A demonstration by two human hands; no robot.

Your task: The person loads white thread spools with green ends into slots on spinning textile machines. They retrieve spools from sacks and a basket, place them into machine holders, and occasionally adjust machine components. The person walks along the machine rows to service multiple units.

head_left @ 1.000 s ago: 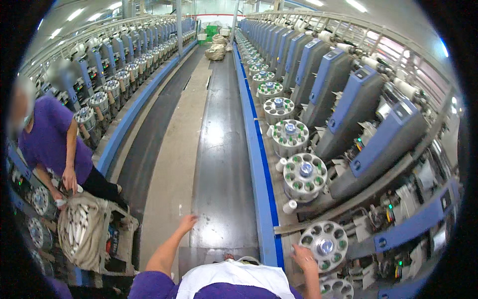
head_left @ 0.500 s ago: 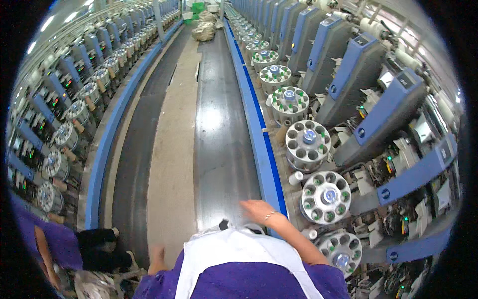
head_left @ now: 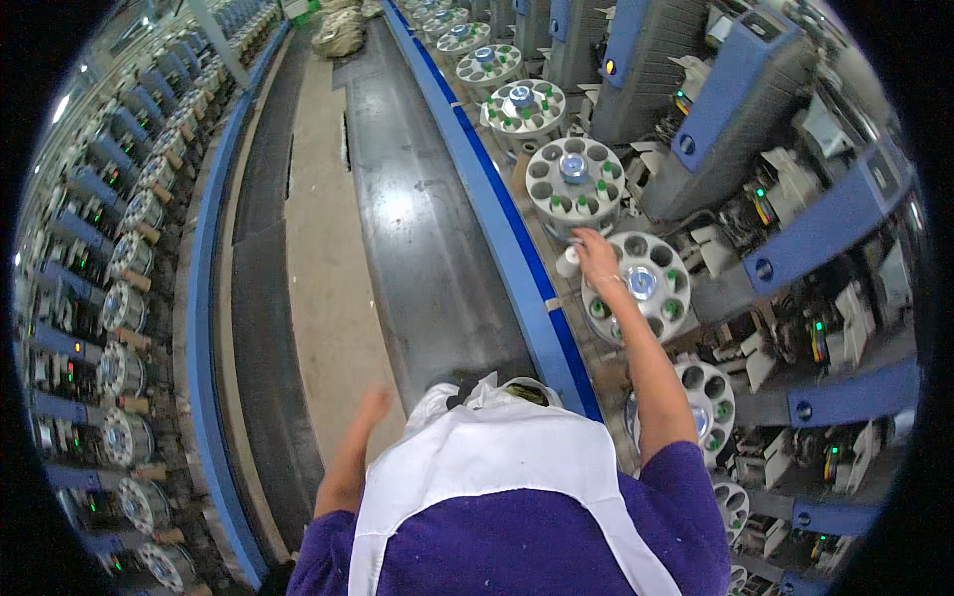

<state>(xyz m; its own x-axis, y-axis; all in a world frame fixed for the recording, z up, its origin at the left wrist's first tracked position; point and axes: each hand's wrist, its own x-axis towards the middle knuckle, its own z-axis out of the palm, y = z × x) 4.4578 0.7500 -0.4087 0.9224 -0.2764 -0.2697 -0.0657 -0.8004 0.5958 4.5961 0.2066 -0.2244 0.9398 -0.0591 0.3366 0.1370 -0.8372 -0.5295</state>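
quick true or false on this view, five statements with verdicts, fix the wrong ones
1. The right hand is beside a white bobbin. True.
2. The left hand is over a magazine. False: it is over the aisle floor, blurred.
3. The magazine nearest the right hand has round pockets. True.
4. The rail along the right-hand machines is yellow. False: it is blue.
5. The person's apron is white. True.
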